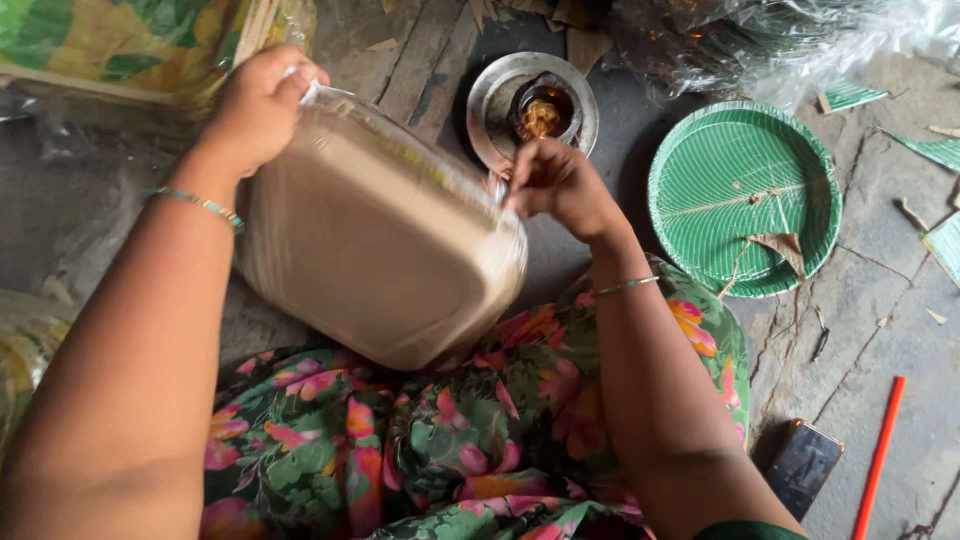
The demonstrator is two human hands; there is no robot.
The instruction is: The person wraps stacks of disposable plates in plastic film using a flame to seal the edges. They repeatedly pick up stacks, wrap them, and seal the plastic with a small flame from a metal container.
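The wrapped stack of beige square plates point(375, 240) lies tilted above the lap, its long axis from 10 to 4 o'clock, left hand point(258, 105) pinching the wrap at 10, right hand point(555, 180) pinching at 3

Left hand point(262, 105) and right hand point(556, 183) grip opposite edges of plastic-wrapped stack of tan square plates point(375, 240), tilted over floral lap; green round plates point(742, 195) right.

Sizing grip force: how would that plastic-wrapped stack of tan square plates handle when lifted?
The stack is probably fairly stiff and light: it keeps its shape held only at two edges by the left hand and right hand. The glossy wrap looks slippery and may slide.
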